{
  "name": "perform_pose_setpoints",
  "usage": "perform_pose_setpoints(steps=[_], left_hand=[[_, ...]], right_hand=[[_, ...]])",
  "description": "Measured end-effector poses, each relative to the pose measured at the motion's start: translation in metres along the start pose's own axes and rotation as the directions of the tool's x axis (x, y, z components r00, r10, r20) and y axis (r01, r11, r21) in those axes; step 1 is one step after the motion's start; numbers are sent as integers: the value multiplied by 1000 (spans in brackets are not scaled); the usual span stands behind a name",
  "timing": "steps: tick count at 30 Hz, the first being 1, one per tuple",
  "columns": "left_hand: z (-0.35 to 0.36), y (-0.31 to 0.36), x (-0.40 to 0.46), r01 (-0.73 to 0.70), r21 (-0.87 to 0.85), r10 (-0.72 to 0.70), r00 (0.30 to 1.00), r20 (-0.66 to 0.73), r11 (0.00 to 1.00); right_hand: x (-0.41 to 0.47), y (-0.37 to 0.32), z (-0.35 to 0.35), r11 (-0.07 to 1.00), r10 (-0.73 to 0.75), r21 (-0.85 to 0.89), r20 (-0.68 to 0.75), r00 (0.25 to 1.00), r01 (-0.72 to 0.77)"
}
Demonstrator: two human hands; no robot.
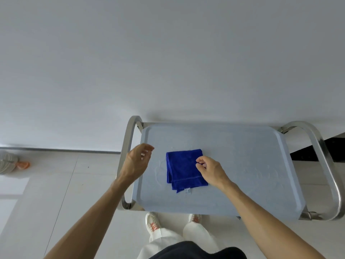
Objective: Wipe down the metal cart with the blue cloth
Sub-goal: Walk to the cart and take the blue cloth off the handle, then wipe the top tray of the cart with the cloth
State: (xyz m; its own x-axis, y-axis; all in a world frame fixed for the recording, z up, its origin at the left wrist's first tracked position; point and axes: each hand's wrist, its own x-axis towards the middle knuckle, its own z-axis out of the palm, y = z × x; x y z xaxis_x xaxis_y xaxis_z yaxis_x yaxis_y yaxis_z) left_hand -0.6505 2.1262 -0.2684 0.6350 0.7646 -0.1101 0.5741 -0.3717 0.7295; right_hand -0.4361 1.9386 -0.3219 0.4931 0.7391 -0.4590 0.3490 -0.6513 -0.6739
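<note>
We pinch the folded blue cloth (183,169), mid-tray on the metal cart (242,184), with our right hand (210,170) to wipe; left hand (137,161) hovers open near the left edge.

We seem to be in a plain utility or service room, perhaps institutional, though we cannot tell its exact kind. We see a stainless metal cart (220,195) against a bare white wall (168,53), pale floor tiles (56,184), and a mop head (8,163) lying by the baseboard.
</note>
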Motion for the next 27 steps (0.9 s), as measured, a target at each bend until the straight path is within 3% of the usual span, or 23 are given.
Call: perform_pose_setpoints(steps=[4,10,12,15,18,23,27], left_hand=[[-3,-20,5,-177,195,212,961,-176,965],[-13,-65,32,-227,445,294,952,-88,867],[-14,-71,47,-173,419,237,966,-105,891],[-5,-80,56,-125,238,158,980,-123,963],[0,-90,55,-162,228,200,968,-152,960],[1,-93,55,-168,295,214,968,-133,941],[2,-91,56,-146,302,192,973,-128,942]], right_hand=[[16,7,20,974,-112,-188,82,990,126],[51,21,61,864,-222,-451,56,973,223],[60,24,77,828,-250,-522,-21,968,203],[68,25,109,796,-238,-595,-141,961,110],[80,17,147,740,-255,-672,-232,939,35],[113,-26,189,727,-325,-681,-228,918,88],[92,-46,220,719,-383,-677,-201,902,155]])
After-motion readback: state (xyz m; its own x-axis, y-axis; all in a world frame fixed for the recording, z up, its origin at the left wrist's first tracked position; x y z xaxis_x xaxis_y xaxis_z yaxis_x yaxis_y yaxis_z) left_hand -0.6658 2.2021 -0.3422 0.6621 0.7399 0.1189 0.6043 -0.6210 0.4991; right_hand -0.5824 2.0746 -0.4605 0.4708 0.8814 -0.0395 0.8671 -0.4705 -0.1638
